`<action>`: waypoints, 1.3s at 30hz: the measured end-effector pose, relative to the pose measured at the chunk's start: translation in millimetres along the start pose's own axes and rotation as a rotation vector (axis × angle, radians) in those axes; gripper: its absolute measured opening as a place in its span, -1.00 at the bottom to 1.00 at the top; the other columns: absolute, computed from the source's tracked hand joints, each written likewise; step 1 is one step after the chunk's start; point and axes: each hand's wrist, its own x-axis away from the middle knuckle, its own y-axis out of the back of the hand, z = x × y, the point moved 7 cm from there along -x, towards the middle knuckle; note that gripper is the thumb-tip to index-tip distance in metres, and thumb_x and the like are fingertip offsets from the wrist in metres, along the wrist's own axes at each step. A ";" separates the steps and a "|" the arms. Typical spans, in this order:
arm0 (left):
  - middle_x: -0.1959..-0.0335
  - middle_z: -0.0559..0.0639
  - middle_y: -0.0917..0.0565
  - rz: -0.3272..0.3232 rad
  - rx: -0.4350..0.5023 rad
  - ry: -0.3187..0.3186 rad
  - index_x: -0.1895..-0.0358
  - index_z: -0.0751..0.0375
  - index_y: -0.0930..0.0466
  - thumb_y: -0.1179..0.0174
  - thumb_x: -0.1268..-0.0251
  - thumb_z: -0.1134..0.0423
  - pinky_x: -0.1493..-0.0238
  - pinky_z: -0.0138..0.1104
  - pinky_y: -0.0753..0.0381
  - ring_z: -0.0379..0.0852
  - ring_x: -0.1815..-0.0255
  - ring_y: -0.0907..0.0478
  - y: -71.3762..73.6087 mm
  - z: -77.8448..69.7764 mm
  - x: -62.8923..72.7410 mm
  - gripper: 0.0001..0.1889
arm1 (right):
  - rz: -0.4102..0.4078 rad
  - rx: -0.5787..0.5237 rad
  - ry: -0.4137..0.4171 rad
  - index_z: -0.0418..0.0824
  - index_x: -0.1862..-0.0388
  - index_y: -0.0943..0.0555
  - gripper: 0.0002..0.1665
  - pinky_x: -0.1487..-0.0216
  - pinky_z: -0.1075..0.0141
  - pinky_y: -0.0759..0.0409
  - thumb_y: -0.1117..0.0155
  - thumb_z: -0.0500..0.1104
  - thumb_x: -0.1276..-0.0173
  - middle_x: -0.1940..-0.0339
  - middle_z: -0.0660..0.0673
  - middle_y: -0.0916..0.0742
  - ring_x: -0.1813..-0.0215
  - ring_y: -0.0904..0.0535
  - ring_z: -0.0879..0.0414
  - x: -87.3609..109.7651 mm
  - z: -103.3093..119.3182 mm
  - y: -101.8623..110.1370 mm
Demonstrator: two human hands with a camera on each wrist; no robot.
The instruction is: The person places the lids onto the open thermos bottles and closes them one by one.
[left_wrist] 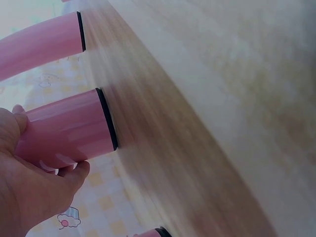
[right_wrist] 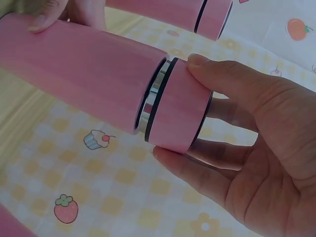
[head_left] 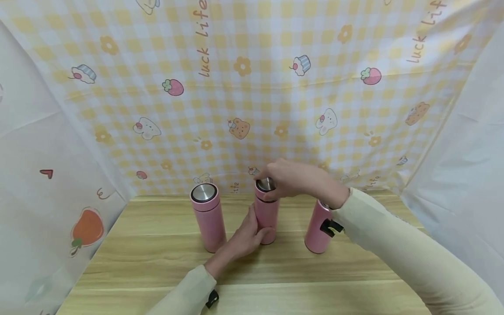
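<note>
A pink thermos bottle [head_left: 269,216] stands upright in the middle of the three bottles in the head view. My left hand [head_left: 246,236] grips its lower body from the left, thumb on one side and fingers on the other. At the top, my right hand [head_left: 290,178] holds the pink lid [right_wrist: 181,106] between thumb and fingers. A band of shiny metal neck [right_wrist: 154,94] shows between lid and body in the right wrist view, so the lid sits slightly raised. The lid's top is brushed silver with a black rim.
Another pink thermos [head_left: 210,225] with its lid on stands to the left. A third pink thermos [head_left: 316,232] is at the right, its top partly hidden by my right forearm. They stand on a wood-grain table [head_left: 283,280], before a yellow checked cloth [head_left: 267,105].
</note>
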 end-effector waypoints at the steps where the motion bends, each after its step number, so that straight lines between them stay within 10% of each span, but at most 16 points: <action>1: -0.37 0.27 -0.26 0.001 -0.002 0.000 -0.47 0.29 0.16 -0.19 -0.52 0.27 -0.38 -0.04 -0.28 0.05 -0.39 -0.28 -0.1 0.1 0.0 -0.25 | 0.001 -0.011 -0.003 -0.23 -0.24 -0.65 -0.50 0.51 0.38 -0.46 -0.47 -0.16 -0.34 0.46 0.04 -0.63 0.57 -0.44 0.27 1.0 -0.5 0.5; 39: -0.38 0.27 -0.24 0.000 0.006 0.027 -0.49 0.26 0.18 -0.19 -0.53 0.20 -0.39 -0.02 -0.27 0.06 -0.40 -0.27 0.5 2.1 1.1 -0.24 | -0.009 0.010 -0.013 -0.19 -0.24 -0.64 -0.45 0.41 0.35 -0.55 -0.55 -0.13 -0.29 0.38 0.09 -0.67 0.52 -0.50 0.25 2.4 -0.4 -1.7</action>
